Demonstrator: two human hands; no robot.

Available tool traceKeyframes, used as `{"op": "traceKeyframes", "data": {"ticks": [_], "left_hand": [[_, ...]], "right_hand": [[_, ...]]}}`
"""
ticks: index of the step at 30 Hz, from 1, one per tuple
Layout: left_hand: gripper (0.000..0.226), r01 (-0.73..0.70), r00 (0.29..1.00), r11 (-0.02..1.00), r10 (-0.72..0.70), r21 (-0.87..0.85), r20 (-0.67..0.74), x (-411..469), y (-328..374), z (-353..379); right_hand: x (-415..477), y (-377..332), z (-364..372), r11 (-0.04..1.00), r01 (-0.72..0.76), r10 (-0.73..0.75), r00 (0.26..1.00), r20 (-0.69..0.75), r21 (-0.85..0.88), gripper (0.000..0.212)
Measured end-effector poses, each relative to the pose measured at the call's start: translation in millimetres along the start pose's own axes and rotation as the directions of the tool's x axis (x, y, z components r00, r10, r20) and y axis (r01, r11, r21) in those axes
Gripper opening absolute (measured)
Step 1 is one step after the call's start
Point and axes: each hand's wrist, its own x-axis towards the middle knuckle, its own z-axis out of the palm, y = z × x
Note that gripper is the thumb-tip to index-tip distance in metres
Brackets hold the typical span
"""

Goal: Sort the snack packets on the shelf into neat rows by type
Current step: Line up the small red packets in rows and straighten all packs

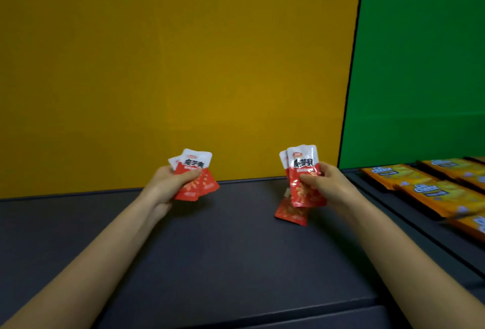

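Yellow backing panel [170, 66] is filling most of the view, meeting a green panel [420, 61] on the right. Below them the dark grey shelf [223, 250] is stretching across the frame, with both bare forearms reaching in over it. On the neighbouring section to the right, orange cheese snack packets [430, 187] are lying flat, side by side in rows. The left hand [168, 184] is closing around a small fan of red-and-white snack sachets [195, 174], thumb pressing across their fronts, holding them upright above the shelf near the back edge. The right hand [325, 184] is gripping a second bunch of the same red-and-white sachets [303, 171] in the same way, well apart from the first bunch. One more red sachet [291, 213] is showing just below the right-hand bunch; whether it is hanging from the grip or lying on the shelf cannot be told.
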Motion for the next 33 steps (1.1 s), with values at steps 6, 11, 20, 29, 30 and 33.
{"op": "traceKeyframes", "data": {"ticks": [6, 11, 20, 29, 30, 33], "left_hand": [[0.022, 0.061, 0.959, 0.990, -0.094, 0.130, 0.267, -2.7, -6.1, 120.9], [0.068, -0.028, 0.966, 0.750, -0.150, 0.661, 0.211, 3.2, -39.6, 186.3], [0.073, -0.012, 0.979, 0.780, -0.119, 0.626, 0.168, 7.4, -45.4, 186.3], [0.041, -0.169, 0.959, 0.983, 0.147, 0.075, 0.242, -31.9, -18.9, 191.3], [0.040, -0.122, 0.957, 0.992, 0.126, -0.033, 0.261, -39.3, -12.4, 197.2], [0.040, 0.024, 0.913, 0.983, 0.053, -0.183, 0.405, -61.5, -1.1, 227.5]], "right_hand": [[-16.6, 26.5, -67.7, 0.996, -0.064, 0.072, 0.985, -0.157, 0.055, 0.032], [-30.4, 47.8, -80.6, 0.989, -0.106, 0.118, 0.985, -0.122, 0.101, 0.025], [-36.2, 54.5, -74.7, 0.991, 0.010, -0.025, 0.994, -0.110, -0.133, 0.019], [-94.3, 45.3, -111.7, 0.996, 0.045, -0.021, 0.953, -0.302, 0.074, 0.020], [-106.2, 43.5, -122.7, 0.993, 0.059, -0.021, 0.940, -0.340, 0.101, 0.018], [-145.4, 41.3, -163.1, 0.987, 0.078, -0.008, 0.897, -0.442, 0.140, 0.014]]}}
